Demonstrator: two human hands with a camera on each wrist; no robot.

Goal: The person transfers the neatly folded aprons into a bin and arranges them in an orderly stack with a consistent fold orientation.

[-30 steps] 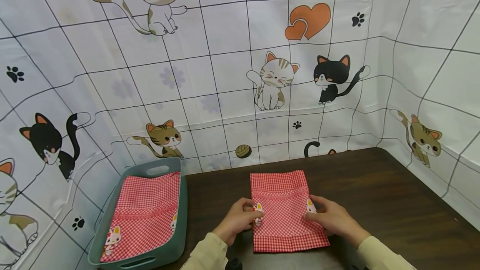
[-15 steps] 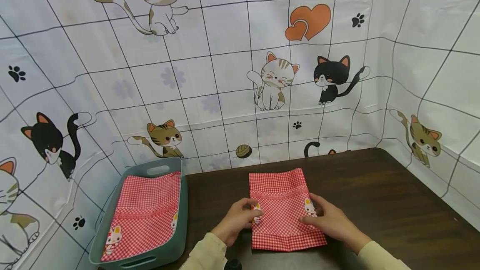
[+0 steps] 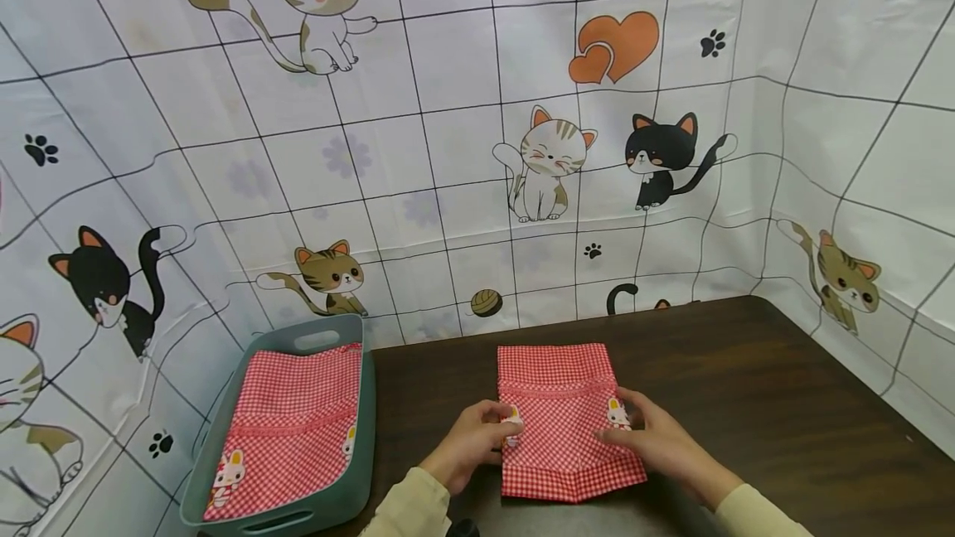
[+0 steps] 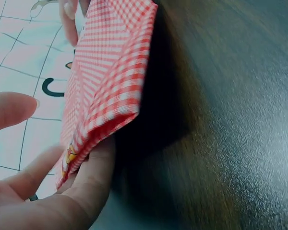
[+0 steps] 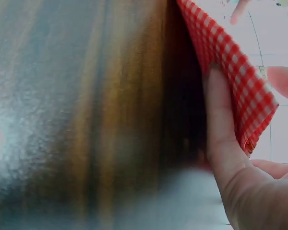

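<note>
A folded red-and-white checked cloth [image 3: 563, 421] with rabbit pictures near its sides lies between my hands in the head view. My left hand [image 3: 473, 442] holds its left edge, thumb over the top. In the left wrist view, fingers reach under the cloth [image 4: 110, 72], its near edge stands above the table over a dark shadow, and the thumb tip shows apart from it. My right hand [image 3: 664, 442] holds the right edge, thumb above. From the right wrist, one finger lies along the underside of the cloth [image 5: 240, 81]; the thumb is on the other side.
To the left stands a grey-green basket [image 3: 363, 437] with handle cut-outs, holding a similar checked cloth [image 3: 291, 429]. Dark wood tabletop [image 3: 716, 371] extends right and behind. A white cat-print sheet [image 3: 448, 147] hangs behind the table and along its right side.
The cloth has shifted slightly left at its lower right corner. My right thumb has moved a little inward over it, and more of the right rabbit picture shows. The left hand stays nearly still.
</note>
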